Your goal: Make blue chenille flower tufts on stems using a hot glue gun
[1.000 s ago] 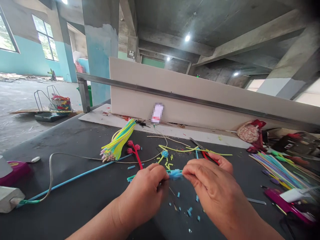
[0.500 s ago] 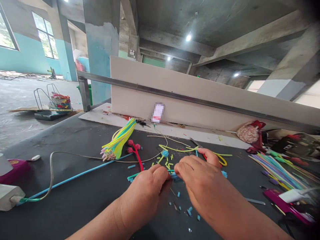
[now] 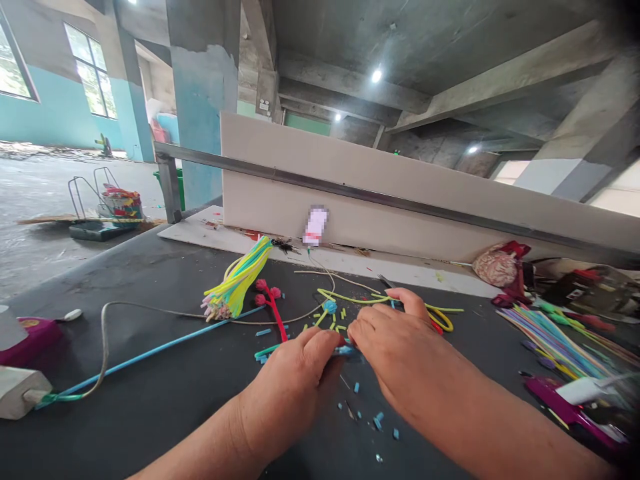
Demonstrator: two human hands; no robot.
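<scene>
Dark table (image 3: 150,413) bearing a yellow-green pipe-cleaner bundle (image 3: 237,279), a red stem with pink pompoms (image 3: 270,303) just beside it, a grey cable (image 3: 150,310), scattered blue offcuts (image 3: 377,420) and multicoloured sticks (image 3: 555,337) at right; white partition board (image 3: 400,193) behind, patterned pouch (image 3: 497,267) at its foot.

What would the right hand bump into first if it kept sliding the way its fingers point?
Its fingers point left and slightly away. The right hand touches the blue fuzzy piece; just past that it would likely meet the left hand, though depth is unclear.
</scene>
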